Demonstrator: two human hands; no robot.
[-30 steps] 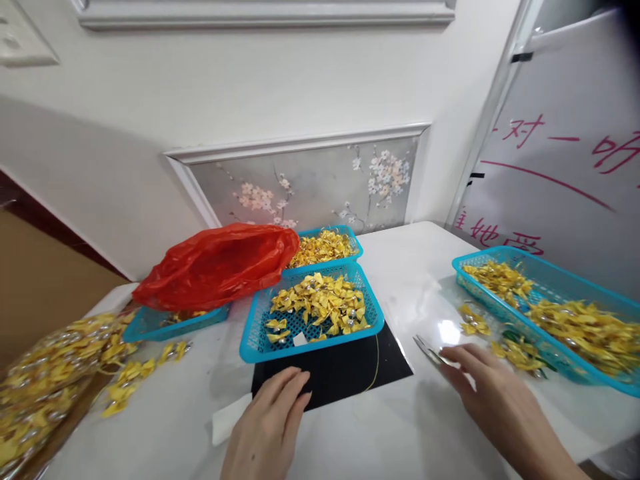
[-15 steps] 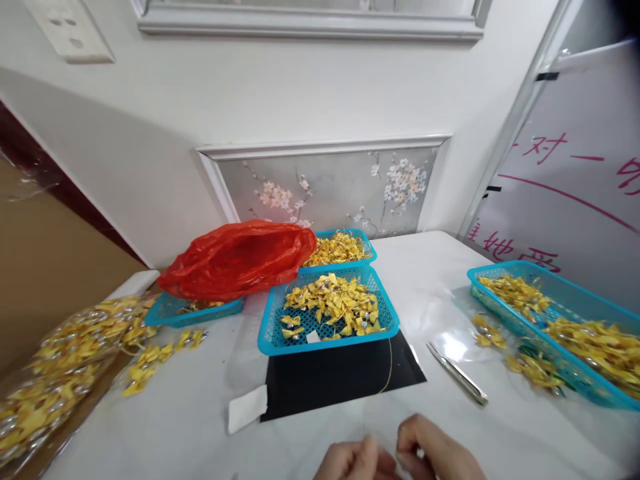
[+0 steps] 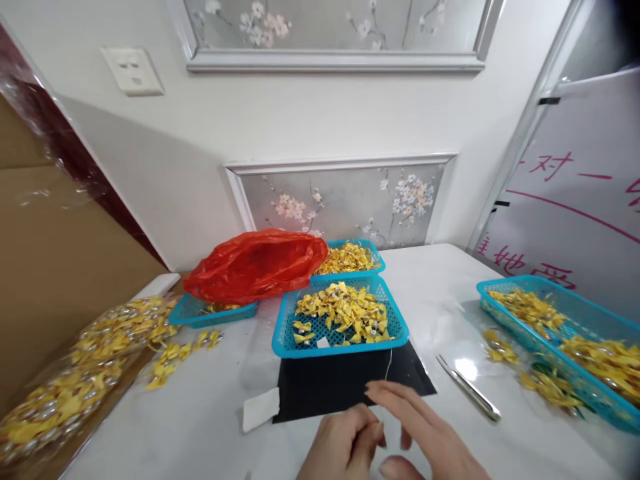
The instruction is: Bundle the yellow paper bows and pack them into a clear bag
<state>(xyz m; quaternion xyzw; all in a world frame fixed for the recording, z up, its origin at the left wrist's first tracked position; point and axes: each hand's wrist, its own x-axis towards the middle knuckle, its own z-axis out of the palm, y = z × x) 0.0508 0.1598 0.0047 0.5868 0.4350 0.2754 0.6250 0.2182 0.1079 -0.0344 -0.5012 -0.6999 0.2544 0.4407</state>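
Note:
My left hand (image 3: 340, 445) is at the bottom centre with its fingers curled and thumb pressed in. Whatever it pinches is too small or hidden to make out. Just right of it, my right hand (image 3: 427, 430) has its fingers stretched out and thumb apart, holding nothing that I can see. Both hands are over the white table, at the near edge of a black mat (image 3: 325, 390). A thin thread (image 3: 389, 365) hangs from the blue basket (image 3: 327, 351) onto the mat. In that basket lie yellow ribbon-like pieces with silvery beads (image 3: 350, 310).
Tweezers (image 3: 470, 388) lie to the right, near a long blue basket (image 3: 555, 353) of yellow pieces. A red plastic bag (image 3: 255, 267) covers part of another basket (image 3: 215, 315). Bagged beaded pieces (image 3: 85, 373) are at the left. A white paper piece (image 3: 261, 409) touches the mat.
Both hands have risen further into view. The fingers of my right hand have straightened out from a curl. The camera has tilted up and turned slightly left.

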